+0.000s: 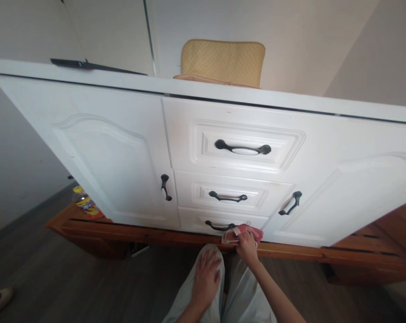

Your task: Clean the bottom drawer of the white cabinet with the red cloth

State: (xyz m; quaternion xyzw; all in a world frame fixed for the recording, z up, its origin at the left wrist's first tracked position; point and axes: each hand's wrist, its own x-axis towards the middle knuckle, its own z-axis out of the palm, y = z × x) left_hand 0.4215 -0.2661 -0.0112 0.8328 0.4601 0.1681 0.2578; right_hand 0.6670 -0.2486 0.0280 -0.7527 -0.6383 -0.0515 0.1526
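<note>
Right hand (247, 246): fingers pinch red cloth (240, 230) beside bottom handle (219, 228); loose fold could snag. Left hand (206, 279): fingers spread on knee (211, 249).

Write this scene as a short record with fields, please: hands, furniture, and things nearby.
Right hand: holds a pink-and-white cloth at the bottom drawer, beside its handle
Left hand: rests, spread open, on the left knee
Furniture: white cabinet on a wooden base; three drawers between two doors
Fittings: five dark handles
On top: yellow dotted item and a dark flat object
Beside cabinet: bottle with yellow cap, on the wooden base
</note>
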